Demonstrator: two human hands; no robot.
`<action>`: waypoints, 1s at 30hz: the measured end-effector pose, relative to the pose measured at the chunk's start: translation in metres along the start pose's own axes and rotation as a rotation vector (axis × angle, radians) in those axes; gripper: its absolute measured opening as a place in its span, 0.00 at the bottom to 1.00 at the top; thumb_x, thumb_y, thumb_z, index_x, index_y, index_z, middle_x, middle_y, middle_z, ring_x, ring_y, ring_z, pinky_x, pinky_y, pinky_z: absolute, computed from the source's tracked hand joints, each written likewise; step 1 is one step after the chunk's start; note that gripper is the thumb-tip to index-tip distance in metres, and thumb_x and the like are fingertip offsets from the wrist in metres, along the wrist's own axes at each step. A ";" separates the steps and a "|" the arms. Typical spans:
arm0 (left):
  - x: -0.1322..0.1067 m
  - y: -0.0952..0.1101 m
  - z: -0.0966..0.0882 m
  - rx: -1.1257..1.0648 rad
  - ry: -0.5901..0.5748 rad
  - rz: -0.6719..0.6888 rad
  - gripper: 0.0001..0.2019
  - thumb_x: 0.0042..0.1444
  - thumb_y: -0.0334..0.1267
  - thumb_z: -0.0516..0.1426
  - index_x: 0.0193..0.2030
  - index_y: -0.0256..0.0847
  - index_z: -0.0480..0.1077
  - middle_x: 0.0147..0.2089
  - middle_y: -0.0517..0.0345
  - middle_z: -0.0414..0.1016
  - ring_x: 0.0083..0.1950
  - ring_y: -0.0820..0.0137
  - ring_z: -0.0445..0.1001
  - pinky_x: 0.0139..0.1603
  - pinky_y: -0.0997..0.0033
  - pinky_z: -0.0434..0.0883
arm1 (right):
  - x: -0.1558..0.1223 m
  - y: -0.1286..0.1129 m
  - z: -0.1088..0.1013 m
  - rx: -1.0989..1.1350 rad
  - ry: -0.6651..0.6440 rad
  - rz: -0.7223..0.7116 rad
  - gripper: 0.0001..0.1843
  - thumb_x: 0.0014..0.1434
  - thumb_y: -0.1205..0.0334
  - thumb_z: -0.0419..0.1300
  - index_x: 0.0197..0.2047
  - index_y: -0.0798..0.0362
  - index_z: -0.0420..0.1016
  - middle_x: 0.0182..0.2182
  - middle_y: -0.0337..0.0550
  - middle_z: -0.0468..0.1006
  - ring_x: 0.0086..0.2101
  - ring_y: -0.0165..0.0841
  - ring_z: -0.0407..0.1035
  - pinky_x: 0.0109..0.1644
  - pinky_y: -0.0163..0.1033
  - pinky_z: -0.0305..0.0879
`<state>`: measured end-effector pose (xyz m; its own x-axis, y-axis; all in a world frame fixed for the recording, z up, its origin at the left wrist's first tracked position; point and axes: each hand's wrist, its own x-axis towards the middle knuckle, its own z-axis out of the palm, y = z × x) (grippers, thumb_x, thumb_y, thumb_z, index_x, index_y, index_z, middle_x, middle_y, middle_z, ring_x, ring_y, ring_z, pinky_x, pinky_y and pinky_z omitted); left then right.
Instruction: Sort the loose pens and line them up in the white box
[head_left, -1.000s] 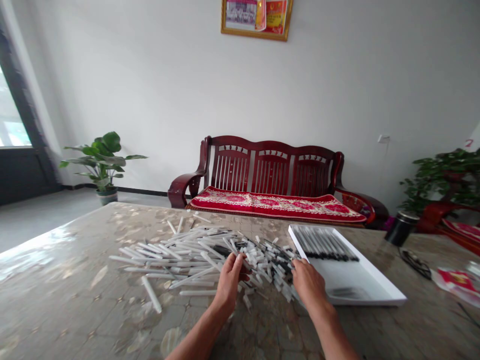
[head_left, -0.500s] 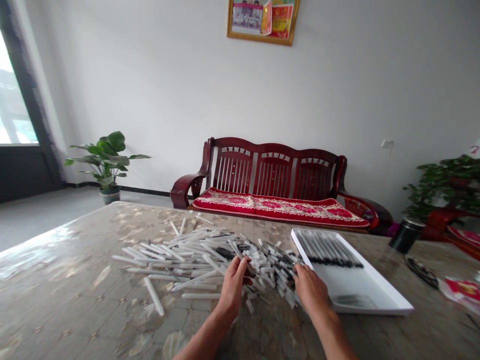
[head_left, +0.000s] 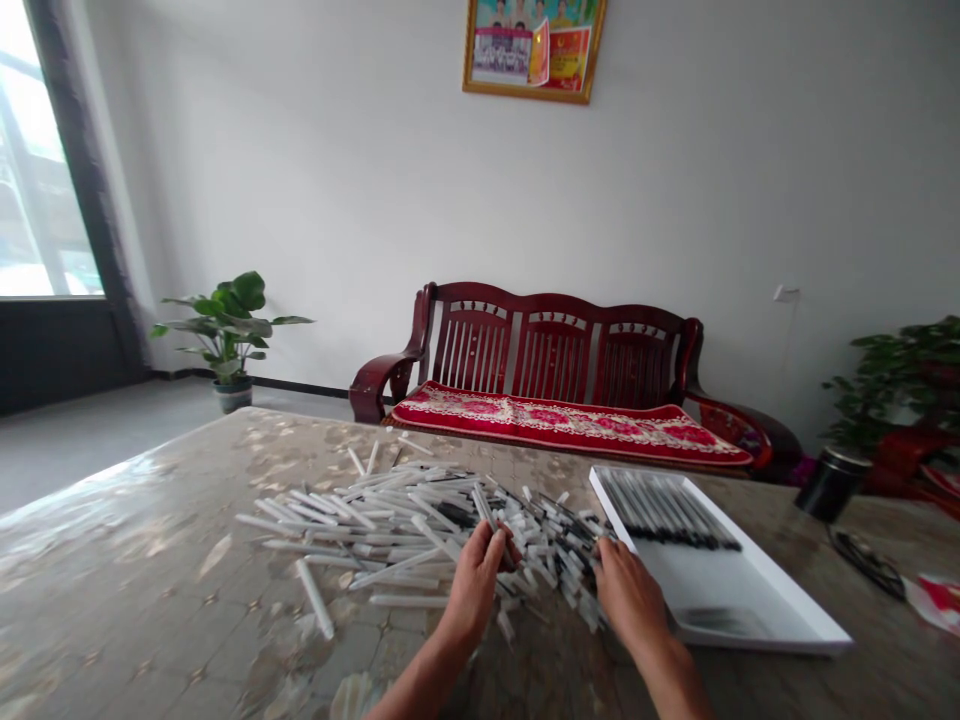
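Note:
My left hand is closed around a pale pen barrel, which points up and away from me. Beside it on the left spreads a heap of translucent white pen barrels. My right hand reaches to the right edge of a pile of small clear and black pen caps. Its fingertips are pressed together there, and whatever is between them is hidden. Just right of that hand lies a shallow white box, with a row of black-tipped pens in its far part.
The patterned tabletop carries everything. At its right stand a black canister, a dark coiled item and a red-and-white packet. Behind the table is a wooden bench with a red cushion; a potted plant stands at left.
The view has shifted slightly, so things sit a little lower and further right. My left hand still grips the barrel, and my right hand stays at the caps.

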<state>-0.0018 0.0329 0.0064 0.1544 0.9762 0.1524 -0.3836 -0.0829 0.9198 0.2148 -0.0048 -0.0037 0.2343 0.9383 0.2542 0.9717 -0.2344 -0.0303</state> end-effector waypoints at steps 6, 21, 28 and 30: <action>-0.006 -0.003 -0.001 0.214 -0.013 0.059 0.17 0.54 0.54 0.58 0.37 0.42 0.73 0.21 0.63 0.65 0.24 0.69 0.66 0.28 0.72 0.64 | 0.009 0.000 0.001 0.649 0.198 0.104 0.13 0.59 0.62 0.51 0.44 0.52 0.74 0.41 0.50 0.81 0.41 0.41 0.76 0.41 0.40 0.69; -0.008 -0.001 -0.008 1.032 -0.088 0.152 0.14 0.63 0.38 0.49 0.46 0.49 0.76 0.43 0.57 0.78 0.45 0.68 0.76 0.45 0.74 0.67 | 0.000 -0.045 -0.028 1.571 0.159 0.083 0.24 0.50 0.40 0.66 0.38 0.53 0.76 0.34 0.45 0.81 0.32 0.37 0.75 0.35 0.37 0.72; -0.007 -0.002 -0.010 1.061 -0.109 0.184 0.14 0.63 0.37 0.50 0.47 0.49 0.76 0.42 0.57 0.78 0.44 0.69 0.77 0.45 0.75 0.68 | -0.002 -0.051 -0.033 1.603 0.149 0.093 0.25 0.46 0.39 0.68 0.35 0.53 0.77 0.31 0.44 0.81 0.31 0.36 0.75 0.35 0.37 0.71; -0.007 -0.002 -0.010 1.058 -0.109 0.200 0.14 0.63 0.37 0.50 0.47 0.49 0.77 0.42 0.57 0.78 0.44 0.69 0.77 0.45 0.75 0.68 | -0.002 -0.050 -0.033 1.608 0.160 0.106 0.25 0.46 0.39 0.68 0.35 0.53 0.77 0.31 0.44 0.81 0.31 0.36 0.75 0.35 0.37 0.72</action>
<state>-0.0113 0.0282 -0.0007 0.2765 0.9071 0.3173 0.5618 -0.4205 0.7124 0.1650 -0.0029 0.0289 0.3933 0.8774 0.2748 0.0022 0.2980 -0.9546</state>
